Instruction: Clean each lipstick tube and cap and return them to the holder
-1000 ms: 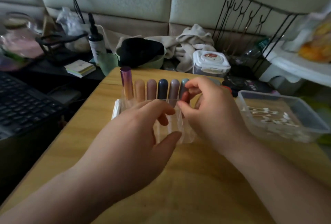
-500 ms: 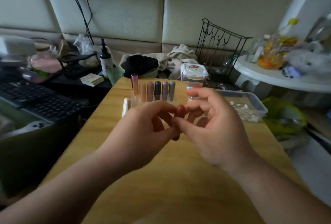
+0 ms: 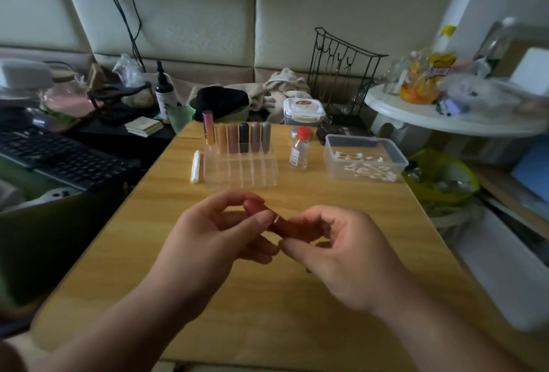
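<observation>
Wood-grain table (image 3: 267, 312), light yellow-brown, carries the setup.

Task item: red-brown lipstick (image 3: 286, 227) held in the air above the table's middle, nearer the camera than the holder and well apart from it. It lies roughly level between both hands. A thin metallic ring shows near its left end.

Left hand (image 3: 214, 241): thumb and forefinger pinch the left end of the lipstick; the other fingers curl loosely beneath. Right hand (image 3: 341, 255): fingers curled over the right end, thumb tip pressed in from below. The right end itself is hidden by the fingers, so I cannot tell whether the cap is seated or partly off.

Clear holder (image 3: 240, 177): transparent, divided into compartments, standing on the far half of the table. Only its back row is filled, with six upright tubes side by side. Left to right: tall pink-purple tube (image 3: 208, 129), orange tube (image 3: 221, 141), dusty-pink tube (image 3: 232, 138), dark tube (image 3: 244, 137), mauve tube (image 3: 255, 137), grey-green tube (image 3: 266, 137).

Other items on the table:
- white stick (image 3: 195, 166), lying just beside the holder's left wall;
- small bottle (image 3: 299, 150) with a red cap, upright, to the right of the holder;
- plastic box (image 3: 395, 157), lidless, holding cotton swabs (image 3: 368, 168), further right.

Off the table: keyboard (image 3: 59, 157) at the left, wire rack (image 3: 338, 68) at the back. Lighting is dim.
</observation>
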Demonstrator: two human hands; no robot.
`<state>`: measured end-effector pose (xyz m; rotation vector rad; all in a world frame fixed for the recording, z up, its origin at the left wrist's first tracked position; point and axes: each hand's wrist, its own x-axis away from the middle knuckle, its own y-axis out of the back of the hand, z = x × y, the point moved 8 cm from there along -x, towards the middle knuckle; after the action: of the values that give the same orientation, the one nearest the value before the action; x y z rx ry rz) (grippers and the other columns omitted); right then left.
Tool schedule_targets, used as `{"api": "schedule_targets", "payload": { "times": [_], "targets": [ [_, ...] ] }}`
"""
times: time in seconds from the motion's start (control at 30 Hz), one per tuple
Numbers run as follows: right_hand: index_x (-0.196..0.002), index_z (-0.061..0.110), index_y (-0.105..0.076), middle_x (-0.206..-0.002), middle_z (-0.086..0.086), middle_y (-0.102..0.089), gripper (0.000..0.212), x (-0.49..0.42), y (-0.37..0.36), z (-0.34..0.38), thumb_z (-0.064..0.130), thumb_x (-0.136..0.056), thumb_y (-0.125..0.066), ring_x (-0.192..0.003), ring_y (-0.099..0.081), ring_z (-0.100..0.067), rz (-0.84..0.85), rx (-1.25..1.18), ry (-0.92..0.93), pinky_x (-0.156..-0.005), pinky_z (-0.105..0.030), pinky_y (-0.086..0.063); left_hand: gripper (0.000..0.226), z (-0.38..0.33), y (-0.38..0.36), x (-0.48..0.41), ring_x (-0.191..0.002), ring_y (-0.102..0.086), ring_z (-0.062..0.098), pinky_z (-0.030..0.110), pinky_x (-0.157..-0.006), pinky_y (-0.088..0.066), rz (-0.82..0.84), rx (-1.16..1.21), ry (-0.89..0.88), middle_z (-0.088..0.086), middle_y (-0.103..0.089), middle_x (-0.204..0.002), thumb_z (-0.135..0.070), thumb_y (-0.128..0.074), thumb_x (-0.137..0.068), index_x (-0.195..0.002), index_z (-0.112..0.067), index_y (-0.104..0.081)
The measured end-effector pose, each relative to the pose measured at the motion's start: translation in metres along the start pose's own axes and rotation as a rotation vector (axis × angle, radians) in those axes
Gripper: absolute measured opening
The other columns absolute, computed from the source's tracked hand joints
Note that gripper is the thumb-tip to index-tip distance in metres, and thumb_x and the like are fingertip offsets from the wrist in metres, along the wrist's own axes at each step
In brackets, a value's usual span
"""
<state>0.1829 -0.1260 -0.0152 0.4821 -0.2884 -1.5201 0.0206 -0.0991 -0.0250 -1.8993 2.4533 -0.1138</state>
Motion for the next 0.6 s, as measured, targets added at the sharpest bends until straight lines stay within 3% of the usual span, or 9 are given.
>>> {"api": "schedule_targets", "payload": {
  "times": [0.17,0.33,0.53,0.6],
  "targets": [
    [-0.085,0.031,-0.076,-0.079,0.015,-0.072,0.015,-0.011,0.010,0.003,0.045,-0.081,-0.073,-0.075,-0.063,-0.002,-0.013,0.118,0.034,-0.064,-0.020,-0.051,0.024,-0.019,-0.011,-0.020,-0.077,-0.073,0.021,0.035,-0.074,-0.059,0.073,-0.282,-0.005,0.003,-0.077,-0.086,-0.032,-0.068,-0.078,-0.095,-0.016,-0.073],
    [-0.091,0.036,-0.075,-0.079,0.019,-0.069,0.009,-0.028,-0.002,-0.004,0.041,-0.084,-0.073,-0.068,-0.060,0.003,0.064,0.126,0.039,-0.055,-0.011,-0.045,0.021,-0.007,-0.005,-0.039,-0.077,-0.070,0.016,0.034,-0.077,-0.057,0.139,-0.376,0.074,-0.001,-0.076,-0.085,-0.035,-0.061,-0.086,-0.093,-0.020,-0.075],
    [-0.094,0.038,-0.070,-0.084,0.014,-0.068,0.011,-0.044,-0.016,-0.018,0.043,-0.092,-0.060,-0.075,-0.061,-0.003,0.198,0.173,0.009,-0.060,-0.018,-0.047,0.023,0.008,0.004,-0.054,-0.080,-0.070,0.015,0.034,-0.078,-0.056,0.172,-0.338,0.024,-0.001,-0.075,-0.088,-0.042,-0.058,-0.079,-0.091,-0.032,-0.076],
    [-0.089,0.034,-0.070,-0.081,0.007,-0.069,0.017,-0.051,-0.016,-0.022,0.043,-0.093,-0.057,-0.073,-0.062,-0.009,0.207,0.156,0.002,-0.061,-0.027,-0.048,0.025,0.009,0.005,-0.061,-0.082,-0.070,0.015,0.033,-0.077,-0.055,0.197,-0.318,0.007,-0.001,-0.075,-0.091,-0.041,-0.057,-0.080,-0.093,-0.031,-0.076]
  ]
}}
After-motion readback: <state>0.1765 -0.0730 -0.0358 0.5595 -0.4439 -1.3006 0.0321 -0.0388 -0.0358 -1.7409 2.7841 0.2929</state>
